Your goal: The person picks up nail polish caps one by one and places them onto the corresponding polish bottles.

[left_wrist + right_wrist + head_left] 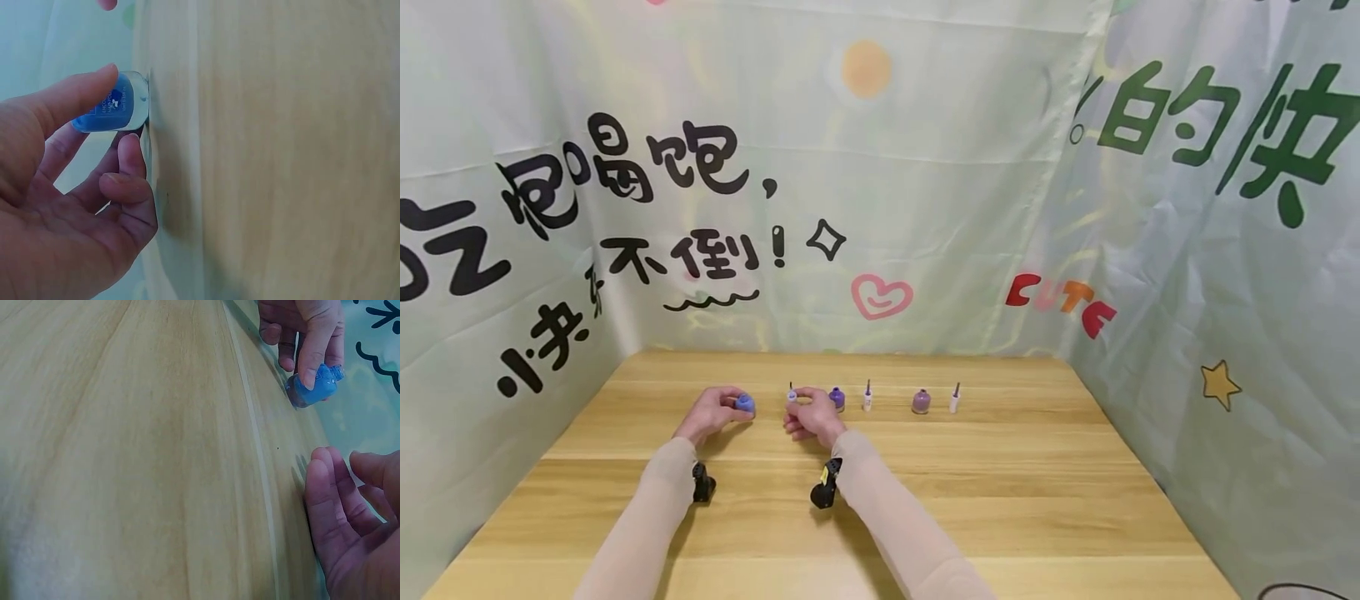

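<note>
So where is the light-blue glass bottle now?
In the head view, the light-blue glass bottle is left of centre, held in the left hand, the right hand to its right.

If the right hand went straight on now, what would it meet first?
Beyond the white brush cap at the right hand, probably the blue nail polish bottle in the left hand, roughly ahead in the right wrist view. Depth is unclear, so it might just miss.

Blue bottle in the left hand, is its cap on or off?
Off; the blue bottle shows a bare neck in the right wrist view.
</note>
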`<state>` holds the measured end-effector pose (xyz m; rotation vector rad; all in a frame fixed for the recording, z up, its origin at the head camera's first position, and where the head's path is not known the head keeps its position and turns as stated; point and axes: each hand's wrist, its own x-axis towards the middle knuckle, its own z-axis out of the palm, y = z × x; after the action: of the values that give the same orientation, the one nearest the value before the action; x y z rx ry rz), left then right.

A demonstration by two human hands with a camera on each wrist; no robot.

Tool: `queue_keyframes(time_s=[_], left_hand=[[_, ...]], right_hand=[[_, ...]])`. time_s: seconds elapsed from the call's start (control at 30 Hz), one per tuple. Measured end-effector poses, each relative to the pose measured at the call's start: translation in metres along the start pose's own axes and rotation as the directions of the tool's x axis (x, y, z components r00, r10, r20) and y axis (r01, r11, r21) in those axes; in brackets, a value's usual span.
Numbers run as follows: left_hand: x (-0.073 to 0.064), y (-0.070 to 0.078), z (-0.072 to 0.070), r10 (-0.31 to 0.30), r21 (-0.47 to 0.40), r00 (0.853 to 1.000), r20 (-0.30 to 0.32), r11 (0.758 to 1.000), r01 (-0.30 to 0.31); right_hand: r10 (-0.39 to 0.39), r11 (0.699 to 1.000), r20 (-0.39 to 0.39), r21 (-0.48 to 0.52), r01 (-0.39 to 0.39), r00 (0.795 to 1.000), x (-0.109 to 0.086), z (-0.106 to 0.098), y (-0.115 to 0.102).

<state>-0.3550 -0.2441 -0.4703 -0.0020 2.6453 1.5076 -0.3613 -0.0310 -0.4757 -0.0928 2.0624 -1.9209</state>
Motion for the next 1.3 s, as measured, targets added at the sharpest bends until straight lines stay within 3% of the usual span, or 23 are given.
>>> queue_keyframes(time_s=[0.3,0.6,0.73,0.97,1.13,1.3], left_hand=[[0.0,-0.003,0.002,-0.003,0.02,1.0,-0.026,1.0,0.003],[-0.004,0.001,0.005,-0.005,0.04,1.0,-0.003,0.999,0.005],[-0.005,0.005,0.007,0.01,0.028,1.0,-0.001,1.0,-0.01],[-0.013,0.016,0.013,0.014,0.01,1.0,0.012,1.0,-0.014],[-0.02,0.026,0.018,0.038,-0.026,0.999,0.03,0.999,-0.037],[-0.022,0.037,0.023,0.067,-0.064,0.997,0.042,0.996,-0.064]], right_hand=[[-0.019,1.0,-0.025,-0.023,0.019,1.0,-0.001,0.002,0.003],[-0.047,0.998,0.034,-0.043,0.048,0.998,-0.013,-0.008,0.007],[-0.065,0.996,0.032,-0.052,0.066,0.997,-0.017,-0.012,0.008],[-0.089,0.991,0.098,-0.095,0.098,0.991,-0.033,-0.021,0.005],[-0.097,0.988,0.131,-0.104,0.111,0.987,-0.049,-0.036,-0.001],[-0.105,0.992,0.112,-0.064,0.112,0.988,-0.06,-0.054,-0.004]])
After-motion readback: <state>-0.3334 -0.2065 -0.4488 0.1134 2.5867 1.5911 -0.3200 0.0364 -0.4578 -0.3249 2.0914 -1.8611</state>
